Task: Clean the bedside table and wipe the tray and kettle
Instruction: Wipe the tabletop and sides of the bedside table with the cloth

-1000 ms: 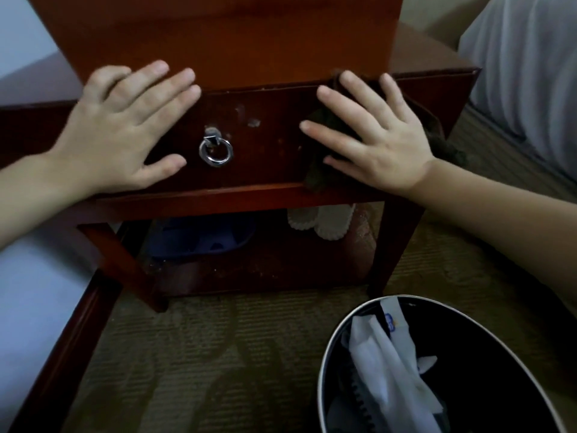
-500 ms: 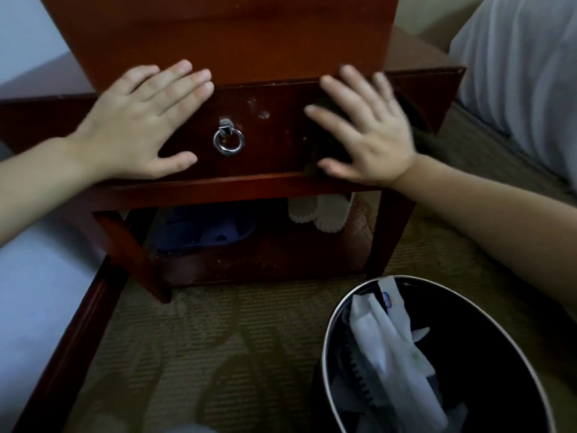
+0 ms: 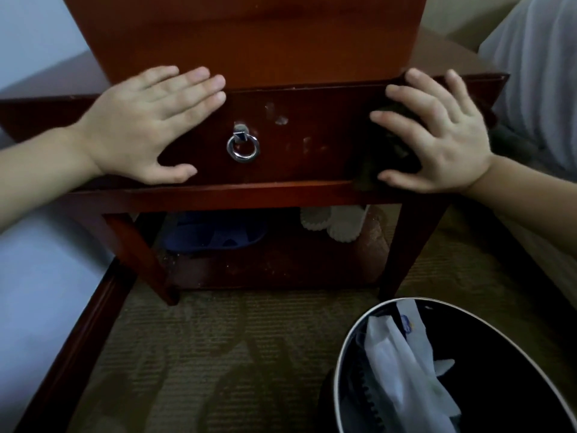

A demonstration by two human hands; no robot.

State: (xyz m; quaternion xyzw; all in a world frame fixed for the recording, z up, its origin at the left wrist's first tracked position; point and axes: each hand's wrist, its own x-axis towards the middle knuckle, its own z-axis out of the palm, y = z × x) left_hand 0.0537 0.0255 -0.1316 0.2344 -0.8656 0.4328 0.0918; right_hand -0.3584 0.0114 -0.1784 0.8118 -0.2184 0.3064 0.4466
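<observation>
The dark red wooden bedside table [image 3: 281, 195] faces me with its drawer front [image 3: 312, 135] and a silver ring pull [image 3: 243, 146]. My left hand [image 3: 146, 126] lies flat on the left part of the drawer front, holding nothing. At the drawer front's right end, my right hand [image 3: 437, 135] presses a dark cloth [image 3: 395, 148] against the wood with spread fingers. Pale smudges show on the wood just right of the ring. No tray or kettle is in view.
A black bin [image 3: 337, 370] with white paper waste stands on the carpet at the lower right. The table's lower shelf holds a blue item [image 3: 215, 235] and white ribbed items [image 3: 337, 223]. A wooden bed frame [image 3: 78, 354] runs along the left, and white bedding [image 3: 537, 73] lies at right.
My right hand has slid the cloth rightward along the drawer front to its right end. My left hand stays flat on the left side.
</observation>
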